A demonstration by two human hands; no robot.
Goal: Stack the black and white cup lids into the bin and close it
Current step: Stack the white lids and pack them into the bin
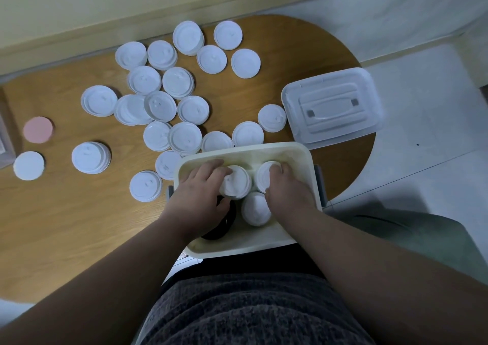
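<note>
An open cream bin (pixel 287 148) sits at the table's near edge, in front of me. Inside it stand three stacks of white lids and a stack of black lids (pixel 224 226), the black one mostly hidden under my left wrist. My left hand (pixel 200 194) grips the left white stack (pixel 237 183) from the side. My right hand (pixel 287 189) holds the right white stack (pixel 262 178), fingers curled over its top. A third white stack (pixel 254 210) stands between my wrists. The bin's translucent cover (pixel 332 107) lies on the table to the right.
Several loose white lids and small stacks (pixel 163 99) are scattered over the round wooden table (pixel 66 212). A pink disc (pixel 38 129) and a white disc (pixel 29 165) lie at the far left. Tiled floor lies to the right.
</note>
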